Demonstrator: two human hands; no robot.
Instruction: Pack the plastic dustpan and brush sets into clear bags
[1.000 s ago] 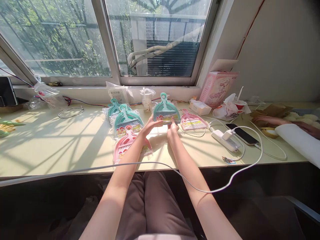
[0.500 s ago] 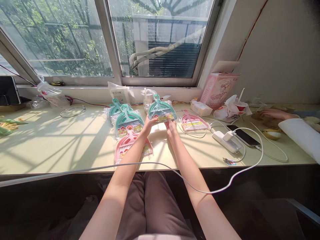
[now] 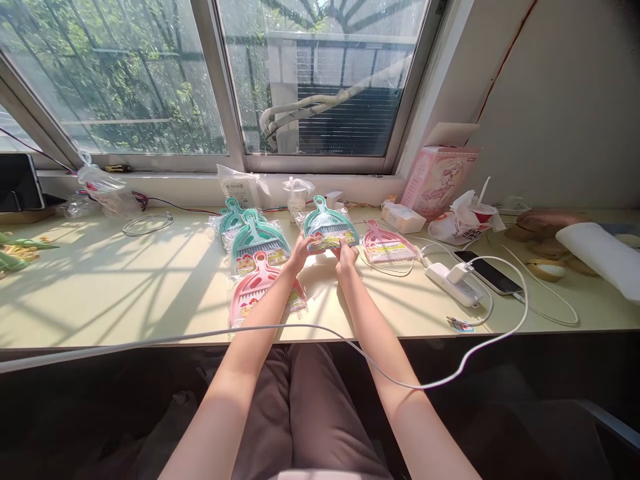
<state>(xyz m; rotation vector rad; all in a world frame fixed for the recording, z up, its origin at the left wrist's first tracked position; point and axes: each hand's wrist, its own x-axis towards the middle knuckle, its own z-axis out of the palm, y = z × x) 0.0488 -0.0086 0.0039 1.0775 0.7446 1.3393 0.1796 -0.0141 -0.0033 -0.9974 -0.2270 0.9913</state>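
Between my hands is a green dustpan-and-brush set (image 3: 329, 220) in clear wrapping, tilted with its handle pointing away from me. My left hand (image 3: 299, 252) grips its lower left corner, and my right hand (image 3: 346, 253) pinches the lower right edge with the thumb on top. Left of it lie other wrapped sets: a green one (image 3: 257, 237), a second green one (image 3: 234, 215) behind it, and a pink one (image 3: 260, 283) nearer me, partly covered by my left forearm. A wrapped pink set (image 3: 389, 243) lies to the right.
A white cable (image 3: 320, 327) crosses over my forearms. On the right are a power strip (image 3: 453, 283), a phone (image 3: 487, 272), a pink box (image 3: 440, 177) and another person's sleeve (image 3: 597, 257). A plastic cup (image 3: 297, 195) stands by the window.
The green dustpan set in my hands has moved slightly right and lower, toward the table. The other person's arm at the right has shifted a little.
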